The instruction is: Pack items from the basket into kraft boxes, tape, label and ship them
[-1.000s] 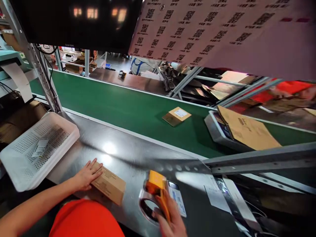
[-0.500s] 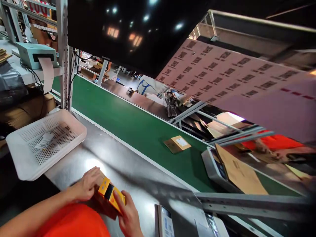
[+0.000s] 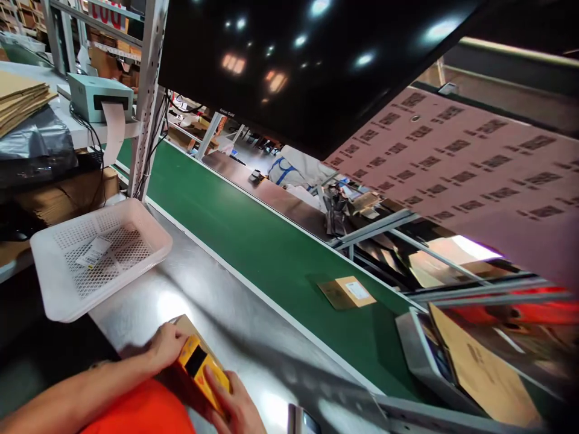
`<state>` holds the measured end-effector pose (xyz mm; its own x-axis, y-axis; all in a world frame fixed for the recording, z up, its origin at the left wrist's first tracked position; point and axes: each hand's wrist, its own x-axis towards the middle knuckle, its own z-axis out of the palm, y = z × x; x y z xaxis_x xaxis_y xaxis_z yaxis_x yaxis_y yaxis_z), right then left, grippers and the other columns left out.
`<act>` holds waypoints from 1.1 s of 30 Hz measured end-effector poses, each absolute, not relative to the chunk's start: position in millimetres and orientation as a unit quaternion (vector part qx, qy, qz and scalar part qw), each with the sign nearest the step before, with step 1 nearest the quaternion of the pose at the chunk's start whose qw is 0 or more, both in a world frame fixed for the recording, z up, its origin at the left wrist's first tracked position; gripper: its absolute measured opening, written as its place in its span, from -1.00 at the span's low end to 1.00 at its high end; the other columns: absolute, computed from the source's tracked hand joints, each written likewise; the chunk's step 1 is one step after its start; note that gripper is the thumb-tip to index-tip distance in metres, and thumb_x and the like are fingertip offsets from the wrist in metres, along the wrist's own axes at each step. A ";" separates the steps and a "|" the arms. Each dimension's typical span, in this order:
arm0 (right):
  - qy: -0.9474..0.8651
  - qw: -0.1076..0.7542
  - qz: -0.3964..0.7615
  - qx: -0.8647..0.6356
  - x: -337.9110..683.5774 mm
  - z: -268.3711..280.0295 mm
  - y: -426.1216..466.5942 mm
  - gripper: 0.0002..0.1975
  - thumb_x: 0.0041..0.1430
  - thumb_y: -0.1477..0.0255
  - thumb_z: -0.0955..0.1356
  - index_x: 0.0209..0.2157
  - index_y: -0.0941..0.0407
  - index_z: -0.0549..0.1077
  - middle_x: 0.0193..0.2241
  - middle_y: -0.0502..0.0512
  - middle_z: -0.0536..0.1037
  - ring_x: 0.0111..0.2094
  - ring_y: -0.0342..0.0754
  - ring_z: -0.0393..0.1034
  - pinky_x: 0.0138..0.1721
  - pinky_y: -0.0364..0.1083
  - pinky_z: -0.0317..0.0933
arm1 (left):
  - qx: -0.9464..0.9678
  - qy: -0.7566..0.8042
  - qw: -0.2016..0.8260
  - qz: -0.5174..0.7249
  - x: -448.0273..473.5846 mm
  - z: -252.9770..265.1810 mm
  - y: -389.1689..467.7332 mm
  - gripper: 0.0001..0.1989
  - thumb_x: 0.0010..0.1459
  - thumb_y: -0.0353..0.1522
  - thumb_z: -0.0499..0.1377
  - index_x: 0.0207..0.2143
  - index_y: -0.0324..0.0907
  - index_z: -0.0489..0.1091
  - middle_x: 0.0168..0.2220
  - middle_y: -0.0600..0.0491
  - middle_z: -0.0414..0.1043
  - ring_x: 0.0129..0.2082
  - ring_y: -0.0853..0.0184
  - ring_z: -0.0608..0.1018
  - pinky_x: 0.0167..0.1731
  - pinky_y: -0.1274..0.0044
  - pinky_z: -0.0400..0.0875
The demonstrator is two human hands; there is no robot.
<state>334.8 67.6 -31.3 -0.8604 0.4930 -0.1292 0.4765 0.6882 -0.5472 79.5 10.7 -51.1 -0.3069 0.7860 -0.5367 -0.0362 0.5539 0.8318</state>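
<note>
Low in the head view, a yellow box-shaped item (image 3: 192, 358) with a black rectangular patch is held just above the metal table. My right hand (image 3: 237, 405) grips its near end, thumb lying across the yellow face. Brown cardboard (image 3: 186, 323) shows along the far edge of the yellow item and below it; whether it is one box cannot be told. My left hand (image 3: 166, 346) has its fingers closed on this cardboard at the left end. Parts of both hands' fingers are hidden behind what they hold.
A white perforated basket (image 3: 49, 283) holding a labelled packet stands left on the metal table (image 3: 217, 319). Beyond runs a green conveyor belt (image 3: 235, 235) with a cardboard parcel (image 3: 350, 292). A grey bin (image 3: 420, 346) sits right. A label printer (image 3: 99, 96) and a large dark screen (image 3: 289, 66) are farther back.
My view has swung left, so the surroundings sit farther right in the picture. Both hands still hold the yellow item and cardboard, with the left hand slightly lower in view.
</note>
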 end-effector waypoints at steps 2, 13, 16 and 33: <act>-0.907 -0.036 0.301 -0.291 332.7 -16.3 68.8 -0.28 0.25 0.41 0.35 0.42 -0.22 0.22 0.00 0.21 0.51 -0.05 0.13 0.54 0.00 0.04 0.46 | 0.263 0.725 0.500 0.394 64.2 -55.5 16.9 -0.65 0.17 -0.23 0.15 -0.63 -0.16 0.39 -0.55 0.02 0.48 -0.42 0.21 0.57 -0.36 0.44 0.40; -0.909 -0.097 0.241 -0.326 318.8 -36.3 81.8 -0.23 0.14 0.48 0.34 0.39 -0.21 0.28 -0.19 0.14 0.46 -0.23 0.09 0.52 -0.15 0.00 0.45 | 0.203 0.744 0.483 0.414 -1.2 -90.8 31.0 -0.72 0.15 -0.30 0.13 -0.57 -0.22 0.46 -0.56 0.00 0.53 -0.60 0.35 0.49 -0.48 0.51 0.34; -0.914 -0.102 0.214 -0.329 307.9 -43.5 81.3 -0.17 0.08 0.55 0.31 0.39 -0.22 0.29 -0.20 0.12 0.45 -0.22 0.08 0.51 -0.15 -0.01 0.44 | 0.185 0.746 0.485 0.418 -7.7 -102.4 26.1 -0.71 0.17 -0.30 0.12 -0.55 -0.22 0.46 -0.54 -0.01 0.54 -0.60 0.37 0.48 -0.50 0.53 0.34; -0.919 -0.138 0.159 -0.334 289.4 -36.7 80.0 -0.17 0.05 0.58 0.31 0.35 -0.24 0.34 -0.20 0.09 0.45 -0.19 0.07 0.49 -0.13 -0.04 0.39 | 0.295 0.794 0.447 0.288 30.6 -151.7 1.9 -0.69 0.30 -0.23 0.14 -0.11 -0.25 0.56 -0.04 -0.21 0.61 0.08 0.03 0.60 0.16 0.25 0.39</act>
